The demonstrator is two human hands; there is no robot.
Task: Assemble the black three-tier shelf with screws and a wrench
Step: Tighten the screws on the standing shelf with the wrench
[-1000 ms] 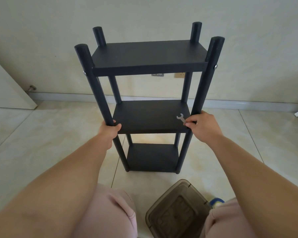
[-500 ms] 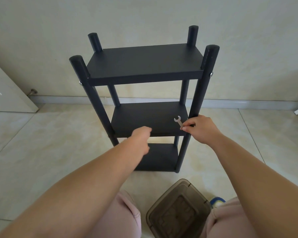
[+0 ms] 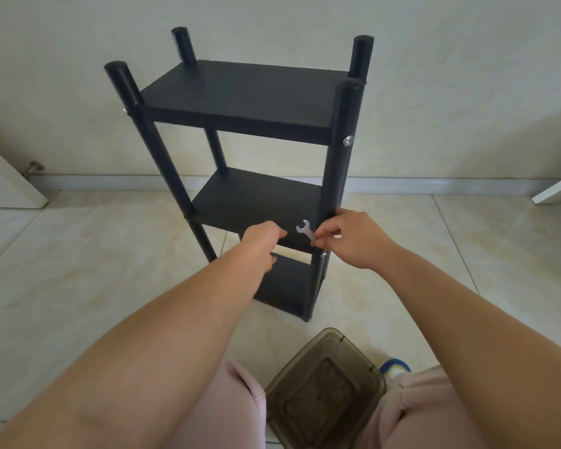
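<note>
At the front edge of the middle tier, a little below the centre of the view, the two hands meet around the small silver wrench point(image 3: 306, 231). The right hand point(image 3: 357, 240) pinches the wrench by its lower end between thumb and forefinger, and the other fingers curl near the front right post point(image 3: 339, 163) of the black shelf point(image 3: 240, 92). The wrench stands tilted: its long axis runs from the pinch up toward about 11 o'clock, and its open mouth is the free end at the top. The left hand point(image 3: 262, 244) is just beside it, at about 9 o'clock from the wrench, with the fingers loosely bent and pointing toward 3 o'clock; it holds nothing that I can see, and a small gap separates its fingertips from the wrench head. So the left hand is the nearer free hand, and I judge that the next move is a passing of the wrench from right to left, or a steadying of the tier. The shelf stands upright on the floor point(image 3: 78, 270), turned a little, with all three tiers in place. A silver screw head point(image 3: 348, 140) shows on the front right post at the top tier. A brown plastic box point(image 3: 326, 388) lies at 6 o'clock, between the knees.
</note>
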